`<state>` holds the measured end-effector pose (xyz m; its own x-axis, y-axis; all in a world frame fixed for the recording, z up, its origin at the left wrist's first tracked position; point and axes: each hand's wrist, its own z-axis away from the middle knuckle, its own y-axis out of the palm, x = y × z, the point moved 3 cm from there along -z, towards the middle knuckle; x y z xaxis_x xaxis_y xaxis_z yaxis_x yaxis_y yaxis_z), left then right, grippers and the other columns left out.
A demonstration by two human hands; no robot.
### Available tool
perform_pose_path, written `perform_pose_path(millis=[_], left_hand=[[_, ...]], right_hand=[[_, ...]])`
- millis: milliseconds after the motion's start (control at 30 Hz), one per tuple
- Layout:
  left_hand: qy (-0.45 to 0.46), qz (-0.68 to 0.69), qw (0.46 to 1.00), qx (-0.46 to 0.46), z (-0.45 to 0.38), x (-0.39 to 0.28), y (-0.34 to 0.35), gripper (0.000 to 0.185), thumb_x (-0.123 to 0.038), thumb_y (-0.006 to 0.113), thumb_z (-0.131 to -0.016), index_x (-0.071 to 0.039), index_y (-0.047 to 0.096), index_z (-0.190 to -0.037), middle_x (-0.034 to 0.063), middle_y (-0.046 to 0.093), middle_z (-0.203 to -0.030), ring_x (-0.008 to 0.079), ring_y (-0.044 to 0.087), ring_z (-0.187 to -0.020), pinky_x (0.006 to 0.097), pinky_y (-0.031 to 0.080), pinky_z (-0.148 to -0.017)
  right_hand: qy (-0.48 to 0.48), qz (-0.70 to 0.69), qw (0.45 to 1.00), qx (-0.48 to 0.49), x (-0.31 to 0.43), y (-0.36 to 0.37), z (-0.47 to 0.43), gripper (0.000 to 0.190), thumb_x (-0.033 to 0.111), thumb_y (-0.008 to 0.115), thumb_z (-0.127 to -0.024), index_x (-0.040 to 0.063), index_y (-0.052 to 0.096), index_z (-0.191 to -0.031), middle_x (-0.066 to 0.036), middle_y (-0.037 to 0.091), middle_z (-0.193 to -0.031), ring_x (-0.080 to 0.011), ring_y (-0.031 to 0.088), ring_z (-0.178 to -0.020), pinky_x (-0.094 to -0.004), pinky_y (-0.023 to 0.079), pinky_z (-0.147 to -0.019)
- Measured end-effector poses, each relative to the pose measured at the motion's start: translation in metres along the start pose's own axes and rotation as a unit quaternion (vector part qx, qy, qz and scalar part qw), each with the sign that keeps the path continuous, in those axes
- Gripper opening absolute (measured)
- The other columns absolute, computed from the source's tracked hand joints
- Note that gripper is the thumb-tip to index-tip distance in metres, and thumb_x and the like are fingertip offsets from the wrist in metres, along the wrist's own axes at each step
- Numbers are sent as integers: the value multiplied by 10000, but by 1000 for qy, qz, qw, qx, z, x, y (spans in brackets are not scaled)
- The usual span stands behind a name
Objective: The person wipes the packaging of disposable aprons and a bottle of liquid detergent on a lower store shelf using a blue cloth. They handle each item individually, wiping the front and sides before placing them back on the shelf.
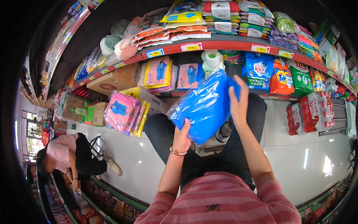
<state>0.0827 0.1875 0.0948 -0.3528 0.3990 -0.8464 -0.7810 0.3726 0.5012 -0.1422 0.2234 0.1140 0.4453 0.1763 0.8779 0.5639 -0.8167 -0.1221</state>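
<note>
A blue folded item in a clear plastic bag (205, 105) is held up above the lap. My left hand (183, 137) grips its lower left corner, the thumb on top. My right hand (237, 98) is at its right side, thumb and fingers spread around a blue edge. Behind it, on the lower shelf, lie EVA raincoat packs, one with a blue edge (190, 75) and a stack with a yellow one (158, 72). A roll of pale green film or tape (212, 58) stands just beyond the bag.
A carton (156, 102) with pink and yellow raincoat packs (120, 110) stands left of my knees. The red shelf edge (226, 45) curves across in front. Detergent bags (258, 70) fill the lower shelf at right. Shrink-wrapped red bottles (311, 112) stand on the floor. Another person (63, 154) bends over goods at left.
</note>
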Motion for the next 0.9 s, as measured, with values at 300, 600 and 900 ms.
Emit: perform_pose_path(millis=[300,600,900], left_hand=[[-66,142,988,-4,0,11,-15,721,-631,371,-912,-136,304,-1433,81,372,-1449,271,392,-1308,468,334,-1070],[-73,140,987,-7,1,4,-8,725,-607,380,-914,-116,280,-1439,82,408,-1422,275,419,-1282,461,350,-1058],[-17,192,979,-63,-13,-22,-31,781,-627,444,-882,-79,303,-1420,132,436,-1394,321,463,-1233,473,375,-1036]], right_hand=[[-299,97,886,342,70,60,75,549,30,548,-759,185,531,-1286,-93,439,-1409,-276,405,-1314,-456,276,-1106],[-174,64,962,203,39,62,25,380,169,649,-832,142,572,-1203,-116,537,-1290,-327,475,-1223,-495,320,-1049],[-335,104,879,324,55,44,56,583,88,671,-660,180,562,-1226,-59,479,-1376,-246,415,-1302,-466,266,-1109]])
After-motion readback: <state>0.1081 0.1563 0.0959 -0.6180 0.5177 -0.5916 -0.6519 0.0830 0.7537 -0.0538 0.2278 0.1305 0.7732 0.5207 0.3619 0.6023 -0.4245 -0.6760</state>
